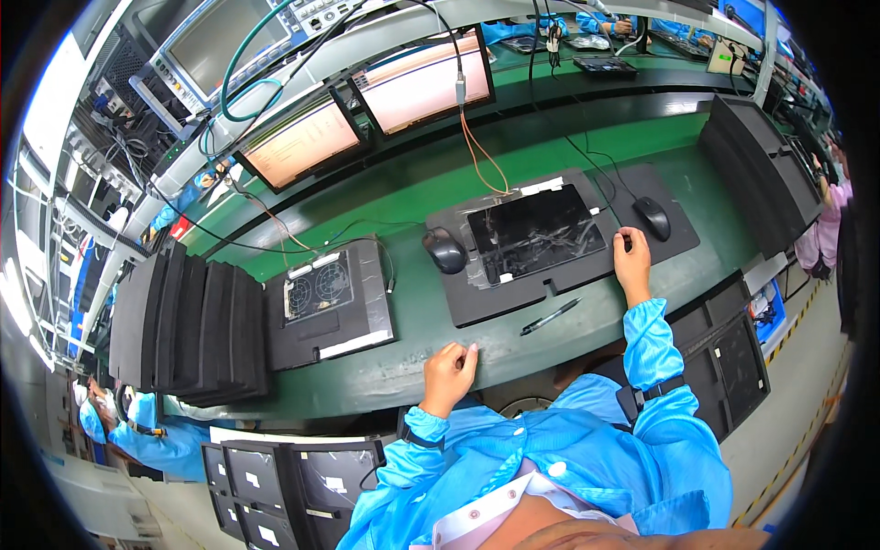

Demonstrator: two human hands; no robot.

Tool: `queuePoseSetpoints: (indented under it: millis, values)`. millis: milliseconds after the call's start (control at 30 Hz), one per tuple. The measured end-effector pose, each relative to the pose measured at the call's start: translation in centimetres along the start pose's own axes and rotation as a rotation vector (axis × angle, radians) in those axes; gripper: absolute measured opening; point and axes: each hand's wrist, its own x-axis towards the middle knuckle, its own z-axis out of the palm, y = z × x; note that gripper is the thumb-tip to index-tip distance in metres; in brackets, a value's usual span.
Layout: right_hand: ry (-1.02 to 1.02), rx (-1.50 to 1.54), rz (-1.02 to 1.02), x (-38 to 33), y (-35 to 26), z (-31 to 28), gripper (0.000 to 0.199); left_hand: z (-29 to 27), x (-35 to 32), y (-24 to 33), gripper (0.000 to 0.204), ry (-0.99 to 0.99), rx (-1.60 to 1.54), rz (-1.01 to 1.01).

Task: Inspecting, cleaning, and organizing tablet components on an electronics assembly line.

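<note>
Nearest the camera are the person's blue smooth-fabric sleeves, rising from the lower edge to a green desk [403, 302] with a matte top. At far left stands a row of dark foam-like slabs [183, 321], upright and packed together. Beside them lies a black square fixture [328, 307] bearing two round fan grilles. The left hand [449, 374] rests on the desk's front edge, fingers curled loosely, holding nothing. Past it sits one black rounded mouse [445, 249], just beside a black tray holding a glossy dark tablet [534, 232]. A slim black pen [550, 317] lies in front of the tray. The right hand [632, 261] presses its bent fingers on the tray's right corner, near a second mouse [653, 217].
</note>
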Motion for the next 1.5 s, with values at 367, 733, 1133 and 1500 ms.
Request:
queuePoseSetpoints:
  millis: [367,733,1133,1500]
  values:
    - [-0.003,-0.002,-0.016,-0.2,0.4,0.1,0.014,-0.4,0.1,0.4,0.037,0.003,0.025,0.018]
    - [-0.029,0.053,0.007,0.2,-0.4,0.5,0.015,-0.4,0.0,0.2,0.035,0.015,0.029,0.009]
    - [-0.084,0.063,-0.001,0.6,4.8,1.0,0.021,-0.4,-0.1,0.0,0.033,0.036,0.034,0.079]
    - [-0.032,0.010,-0.007,0.3,3.1,1.0,0.018,-0.5,0.3,0.2,0.032,0.017,0.018,0.072]
